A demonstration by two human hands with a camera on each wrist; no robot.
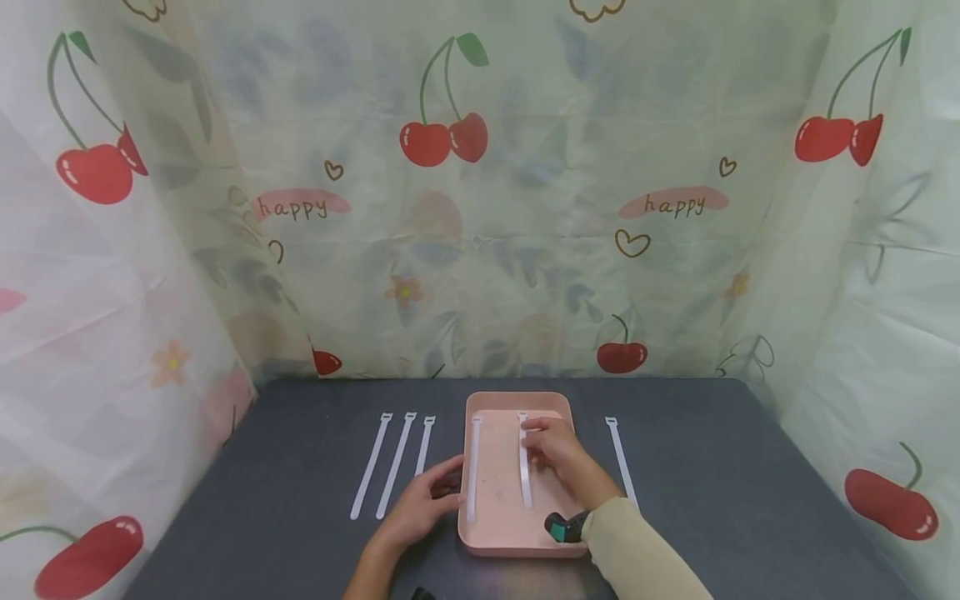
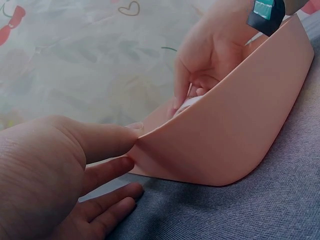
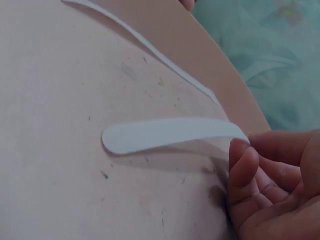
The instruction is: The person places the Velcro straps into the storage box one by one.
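A pink rectangular tray stands on the dark table in the head view. My left hand holds its left wall; in the left wrist view, fingertips lie against the outside while another digit reaches over the rim. Inside the tray, my right hand pinches a white cable strap near its slotted end. That strap's rounded end rests on or just above the tray floor; I cannot tell which. A second white strap lies along the tray's left side.
Several white straps lie left of the tray, the nearest partly hidden by my left hand. One more strap lies to the right, partly behind the right forearm. A printed curtain encloses the table's back and sides.
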